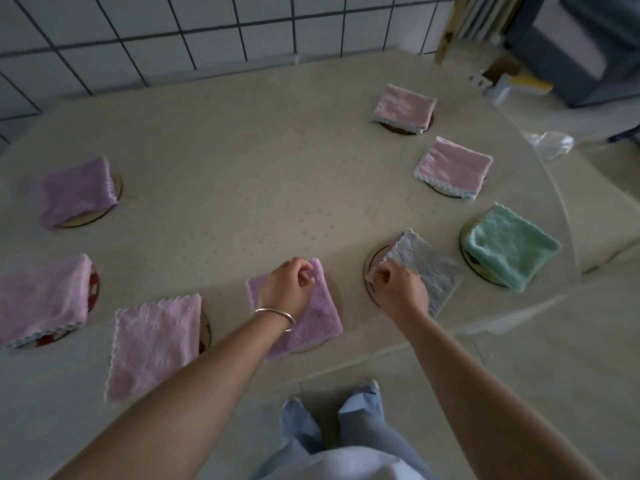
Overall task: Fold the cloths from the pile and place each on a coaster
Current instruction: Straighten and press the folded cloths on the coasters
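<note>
Near the table's front edge [381, 355], the left hand [289, 289] pinches the far corner of a folded purple cloth [318, 317] on a mostly hidden coaster, the right hand [401, 289] apparently pinches the grey cloth's [429, 268] near-left edge over its coaster [372, 268], and bare tabletop lies beyond, flanked by folded cloths.

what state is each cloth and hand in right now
left hand: fingers pinch the purple cloth, folded
right hand: fingers pinch the grey cloth, folded on a coaster
green cloth: folded, on its coaster
two pink cloths: folded, on coasters
</note>
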